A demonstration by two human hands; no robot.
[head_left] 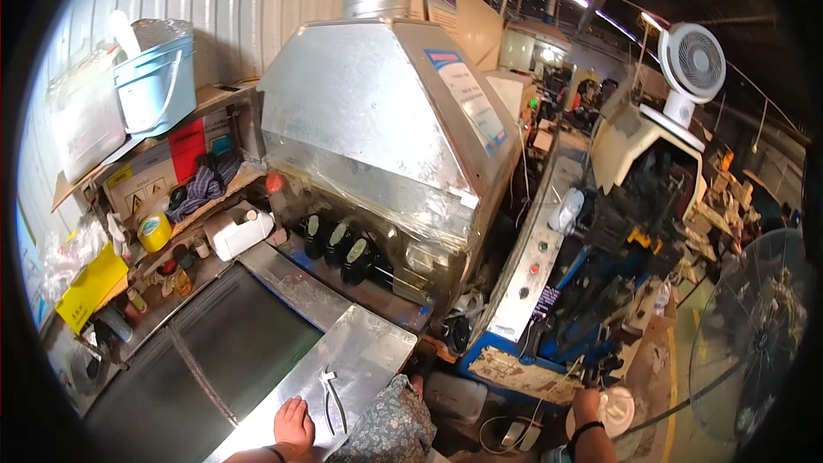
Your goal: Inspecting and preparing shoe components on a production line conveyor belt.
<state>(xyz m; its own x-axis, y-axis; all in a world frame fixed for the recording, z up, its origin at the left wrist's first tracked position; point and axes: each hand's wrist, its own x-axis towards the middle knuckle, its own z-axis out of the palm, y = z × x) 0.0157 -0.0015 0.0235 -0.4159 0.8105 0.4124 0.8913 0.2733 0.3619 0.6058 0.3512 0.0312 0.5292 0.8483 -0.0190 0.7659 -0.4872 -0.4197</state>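
My left hand lies on the metal tabletop, its fingers stretched forward and nothing in them. Just to its right is a pair of steel pliers, jaws pointing away from me. Patterned dark cloth covers my leg at the table's edge. Lower right, my right hand looks closed in a fist beside a round white lid. Its fingers are mostly hidden, and whatever it may hold cannot be made out. Several black shoe-shaped pieces stand at the mouth of the metal hood.
A dark belt runs beside the table on the left. Shelves there carry a blue bucket, yellow tape and a white jug. To the right stand a blue-and-white machine, a white fan and a large wire-guarded fan.
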